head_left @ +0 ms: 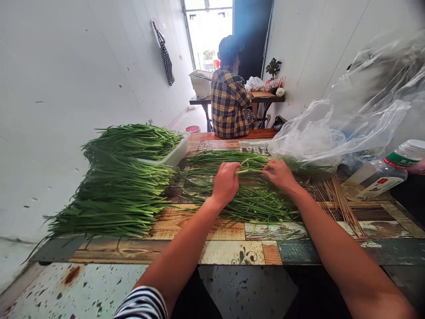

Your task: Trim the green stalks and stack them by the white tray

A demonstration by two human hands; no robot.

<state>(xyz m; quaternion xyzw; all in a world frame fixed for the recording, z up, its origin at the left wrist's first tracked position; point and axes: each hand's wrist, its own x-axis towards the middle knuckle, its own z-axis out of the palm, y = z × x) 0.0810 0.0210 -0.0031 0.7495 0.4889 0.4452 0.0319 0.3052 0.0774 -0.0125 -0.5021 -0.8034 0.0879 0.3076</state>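
Note:
My left hand (227, 180) is closed around a few chive stalks (244, 171), whose pale ends stick out to the right. At those ends, my right hand (280, 174) pinches with thumb and fingers; whatever lies between its fingertips is too small to make out. Both hands are just above a loose spread of green chives (255, 204) on the patterned table (199, 223). Further left lies a large stack of chives (122, 190), bundled with the pale ends facing right. Part of that stack rests in a white tray (175, 153).
Thin wooden skewers (340, 204) lie on the right, beside a tilted plastic bottle (385, 170) with a green and red label. Clear plastic bags (332, 128) are heaped behind them. Beyond the table a person in a plaid shirt (229, 104) sits facing away, at another table (270, 98).

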